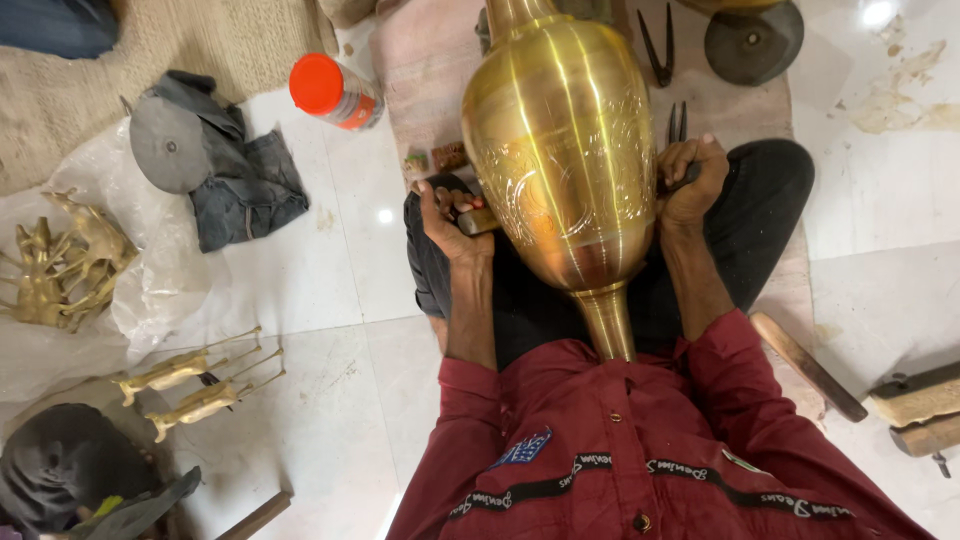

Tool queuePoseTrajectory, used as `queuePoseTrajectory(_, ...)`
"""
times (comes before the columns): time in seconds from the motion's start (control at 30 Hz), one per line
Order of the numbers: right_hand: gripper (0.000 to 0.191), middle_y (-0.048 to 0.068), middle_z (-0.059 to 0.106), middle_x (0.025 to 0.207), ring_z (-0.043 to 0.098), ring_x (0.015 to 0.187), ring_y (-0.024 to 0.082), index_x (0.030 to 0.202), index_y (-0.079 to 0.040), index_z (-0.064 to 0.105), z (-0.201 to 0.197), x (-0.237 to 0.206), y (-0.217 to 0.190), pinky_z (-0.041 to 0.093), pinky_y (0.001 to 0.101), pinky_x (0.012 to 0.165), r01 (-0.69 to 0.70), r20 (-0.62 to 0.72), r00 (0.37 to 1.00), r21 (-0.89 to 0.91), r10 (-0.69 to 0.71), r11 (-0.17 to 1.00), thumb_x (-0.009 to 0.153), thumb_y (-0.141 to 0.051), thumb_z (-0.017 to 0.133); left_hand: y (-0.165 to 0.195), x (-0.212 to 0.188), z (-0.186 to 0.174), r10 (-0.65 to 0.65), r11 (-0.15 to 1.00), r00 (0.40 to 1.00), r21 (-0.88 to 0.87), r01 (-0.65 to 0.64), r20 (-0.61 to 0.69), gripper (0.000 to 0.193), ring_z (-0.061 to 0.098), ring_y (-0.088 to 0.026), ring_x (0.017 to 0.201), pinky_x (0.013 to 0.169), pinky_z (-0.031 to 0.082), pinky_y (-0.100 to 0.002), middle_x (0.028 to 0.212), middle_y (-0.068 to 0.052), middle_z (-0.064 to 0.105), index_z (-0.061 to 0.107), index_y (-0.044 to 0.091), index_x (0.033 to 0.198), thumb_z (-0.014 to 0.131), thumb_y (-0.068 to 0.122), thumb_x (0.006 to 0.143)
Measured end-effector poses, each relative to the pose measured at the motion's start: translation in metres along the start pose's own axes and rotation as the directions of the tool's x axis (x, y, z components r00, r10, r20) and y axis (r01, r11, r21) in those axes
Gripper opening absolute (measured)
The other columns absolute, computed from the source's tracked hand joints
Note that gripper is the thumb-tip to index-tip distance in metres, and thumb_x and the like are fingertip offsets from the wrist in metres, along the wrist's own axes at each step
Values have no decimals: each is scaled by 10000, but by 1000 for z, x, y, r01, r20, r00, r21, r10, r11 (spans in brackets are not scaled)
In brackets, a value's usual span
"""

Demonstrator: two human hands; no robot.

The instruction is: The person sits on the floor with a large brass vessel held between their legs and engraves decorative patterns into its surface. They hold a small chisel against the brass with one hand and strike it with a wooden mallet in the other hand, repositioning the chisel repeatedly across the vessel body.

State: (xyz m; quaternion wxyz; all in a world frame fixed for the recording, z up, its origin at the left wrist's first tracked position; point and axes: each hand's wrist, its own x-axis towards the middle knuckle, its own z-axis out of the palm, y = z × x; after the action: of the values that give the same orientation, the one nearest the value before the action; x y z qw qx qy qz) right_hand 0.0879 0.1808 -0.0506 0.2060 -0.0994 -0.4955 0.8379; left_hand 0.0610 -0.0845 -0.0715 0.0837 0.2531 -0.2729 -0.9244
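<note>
White marble floor; engraved, polished brass vase (560,150) lies across seated person's lap. Left hand (447,215) fingers closed on wooden-handled tool (478,221) touching vase; right hand (690,180) gripping dark tool against opposite side.

Orange-capped cylindrical container (337,92) (label partly visible) lies on white floor (330,260).
</note>
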Motion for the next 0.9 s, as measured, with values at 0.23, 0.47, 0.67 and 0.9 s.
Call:
queuePoseTrajectory(0.23,472,89,442,614,390,578,203,689,-96,446,2,-13,16,355,355,600,12,-64,998,-53,-15,999,1101,-327,450,7,-4,-26,-18,997,1000,-72,18,13,527,473,-173,518,581,497,-331,539,-19,420,408,198,633,771,443,925)
queuePoseTrajectory(0.47,527,70,383,566,383,518,199,635,-81,424,7,-24,26,364,377,574,105,-106,987,-114,-118,988,1111,-293,505,5,2,-27,74,927,991,374,-29,-107,346,537,-171,482,500,522,-328,545,-18,487,529,119,697,737,284,920)
queuePoseTrajectory(0.67,540,76,375,543,350,502,194,619,-85,399,10,-16,24,350,367,565,108,-85,989,-126,-120,986,1117,-285,461,2,3,-24,391,567,920,780,-264,27,393,510,-117,504,478,459,-296,594,-33,551,584,-18,774,734,282,980)
queuePoseTrajectory(0.9,534,87,408,547,377,508,204,631,-79,417,9,-9,24,354,359,562,99,-79,991,-141,-111,985,1109,-316,421,5,-3,-13,560,318,814,868,-382,153,428,485,-110,515,481,461,-309,665,-61,649,677,-88,1119,678,320,990)
